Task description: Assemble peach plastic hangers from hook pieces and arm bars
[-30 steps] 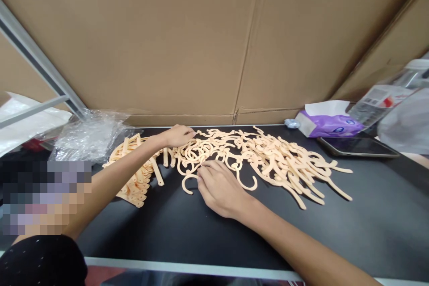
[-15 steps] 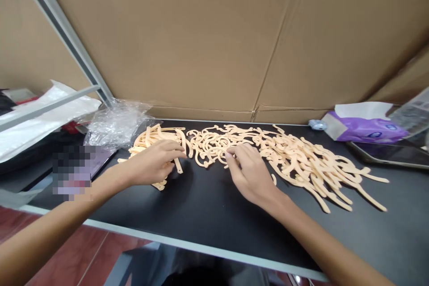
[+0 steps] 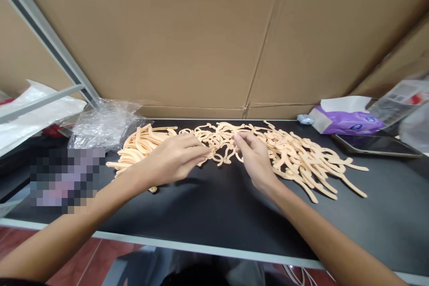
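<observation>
Black table [image 3: 208, 214], both hands [image 3: 174, 158] [image 3: 256, 158] pinching hooks [image 3: 217, 154] from loose pile [image 3: 301, 156].

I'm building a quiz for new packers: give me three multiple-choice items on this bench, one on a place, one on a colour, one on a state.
1. Where does the purple tissue pack lie?
A. far right, by the phone
B. under the plastic wrap
C. on the floor

2. What colour are the plastic hooks?
A. blue
B. pale orange
C. black

3. How do the hooks right of the right hand lie?
A. boxed
B. hanging
C. loosely spread

A: it lies beside the phone. B: all are pale orange. C: they sprawl across the black table.
</observation>
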Available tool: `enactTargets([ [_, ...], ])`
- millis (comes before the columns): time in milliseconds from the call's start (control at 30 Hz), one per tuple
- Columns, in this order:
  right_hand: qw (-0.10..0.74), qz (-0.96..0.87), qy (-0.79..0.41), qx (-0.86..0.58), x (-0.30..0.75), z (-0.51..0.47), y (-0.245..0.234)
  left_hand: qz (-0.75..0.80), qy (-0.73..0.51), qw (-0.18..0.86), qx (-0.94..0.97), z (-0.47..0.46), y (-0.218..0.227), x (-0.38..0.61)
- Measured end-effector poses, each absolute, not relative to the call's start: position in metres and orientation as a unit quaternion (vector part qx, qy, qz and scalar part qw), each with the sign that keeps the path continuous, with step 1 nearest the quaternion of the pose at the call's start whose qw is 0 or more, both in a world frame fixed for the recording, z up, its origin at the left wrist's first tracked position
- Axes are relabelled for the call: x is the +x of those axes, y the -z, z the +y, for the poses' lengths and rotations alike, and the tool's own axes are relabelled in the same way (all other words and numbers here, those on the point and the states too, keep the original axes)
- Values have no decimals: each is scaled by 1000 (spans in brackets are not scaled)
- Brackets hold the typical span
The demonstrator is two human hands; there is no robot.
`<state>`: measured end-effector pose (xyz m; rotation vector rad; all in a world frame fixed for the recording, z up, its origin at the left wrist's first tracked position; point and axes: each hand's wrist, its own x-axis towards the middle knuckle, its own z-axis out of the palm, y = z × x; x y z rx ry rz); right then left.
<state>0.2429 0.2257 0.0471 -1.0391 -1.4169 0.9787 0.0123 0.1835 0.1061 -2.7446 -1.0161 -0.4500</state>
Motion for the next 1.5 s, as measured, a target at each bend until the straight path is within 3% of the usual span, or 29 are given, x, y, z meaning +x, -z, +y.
enactTargets([
  [133, 592, -505, -470, -417, 247, 238, -48, -330, 191, 27, -924, 185, -104, 51],
  [300, 606, -454, -523, -390, 249, 239, -52, -378, 142, -14, -915, 196, -79, 74],
  [433, 582, -475, -539, -380, 250, 234, -56, -416, 110, -7, -902, 198, -65, 72],
  [933, 440, -563, -595, -368, 280, 206, -48, -327, 220, -26, -919, 160, -42, 54],
  [1167, 373, -609, -589, -378, 277, 203, -45, -337, 227, 34, -913, 163, -31, 50],
  [1500, 420, -597, -565, -384, 279, 193, -53, -331, 230, -2, -915, 158, -38, 50],
])
